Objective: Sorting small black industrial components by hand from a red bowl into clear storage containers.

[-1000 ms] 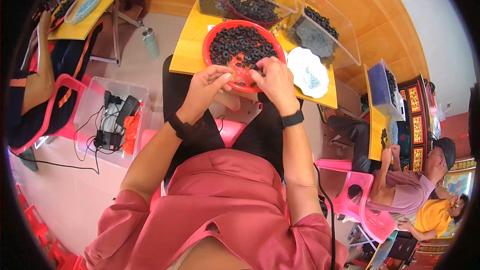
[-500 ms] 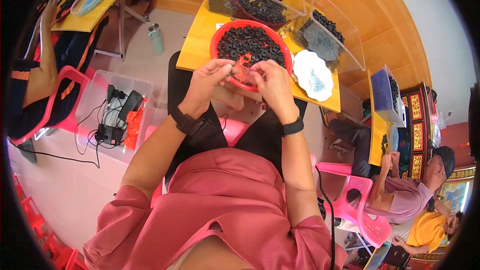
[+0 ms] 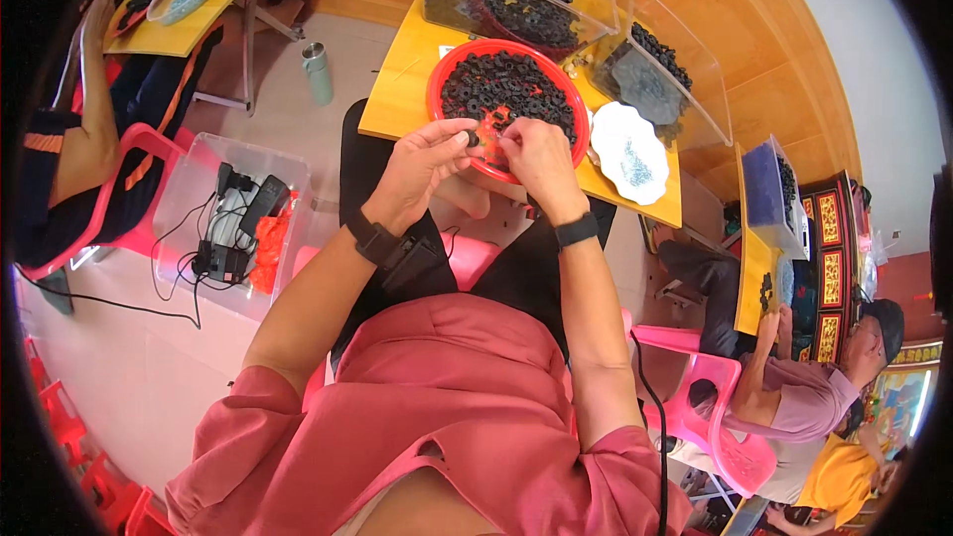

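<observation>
Between the thumb and forefinger of my left hand [image 3: 429, 161] is a small black ring-like piece [image 3: 472, 138], held over the near rim of a round red basin [image 3: 577, 99]. Many small black pieces [image 3: 486, 84] fill much of that basin. My right hand [image 3: 544, 161] is closed in a pinch above the basin's near right side, close to the left fingertips. Whatever its fingertips hold is too small to make out. Right of the basin, a white scallop-edged dish [image 3: 613, 121] carries tiny pale blue bits.
The yellow table [image 3: 399, 89] also bears two clear bins [image 3: 447, 15] of black pieces at the back. At left stand a clear tub [image 3: 177, 201] with chargers and cables, and a pale green bottle [image 3: 318, 77]. People sit at other tables on both sides.
A black piece now shows in my left fingertips, where none was plain before. My right hand has turned its knuckles up, fingertips lower to the basin. The view has shifted slightly.
</observation>
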### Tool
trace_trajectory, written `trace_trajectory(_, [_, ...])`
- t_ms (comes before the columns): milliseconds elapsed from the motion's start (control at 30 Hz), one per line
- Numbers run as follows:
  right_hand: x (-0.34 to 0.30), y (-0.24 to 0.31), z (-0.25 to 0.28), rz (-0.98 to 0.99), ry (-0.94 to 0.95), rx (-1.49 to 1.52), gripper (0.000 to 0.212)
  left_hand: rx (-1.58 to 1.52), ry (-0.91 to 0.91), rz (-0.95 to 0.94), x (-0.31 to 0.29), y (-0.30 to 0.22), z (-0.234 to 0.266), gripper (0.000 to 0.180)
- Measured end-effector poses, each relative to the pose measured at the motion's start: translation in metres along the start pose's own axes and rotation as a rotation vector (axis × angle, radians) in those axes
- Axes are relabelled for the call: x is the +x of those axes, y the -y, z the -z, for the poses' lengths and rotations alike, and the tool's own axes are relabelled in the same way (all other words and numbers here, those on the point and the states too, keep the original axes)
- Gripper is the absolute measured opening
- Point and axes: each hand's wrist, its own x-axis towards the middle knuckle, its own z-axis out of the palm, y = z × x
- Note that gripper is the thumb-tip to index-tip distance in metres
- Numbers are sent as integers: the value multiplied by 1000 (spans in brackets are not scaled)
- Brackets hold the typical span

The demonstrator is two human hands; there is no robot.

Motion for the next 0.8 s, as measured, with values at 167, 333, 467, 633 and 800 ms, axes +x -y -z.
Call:
trace_trajectory(167, [-20, 34, 26, -221, -77, 493, 12, 20, -18, 32, -2, -3, -2, 25])
trace_trajectory(333, [-32, 59, 37, -222, -114, 579, 10, 67, 1, -10, 0, 2, 1, 24])
trace_trajectory(467, [-32, 56, 34, -130, -165, 511, 8, 77, 16, -43, -1, 3, -7, 18])
trace_trajectory(633, [-33, 57, 31, -56, -215, 384, 8, 172, 18, -66, -3, 1, -11, 16])
trace_trajectory(800, [-42, 70, 25, -4, -343, 144, 14, 178, 13, -53, -5, 9, -11, 15])
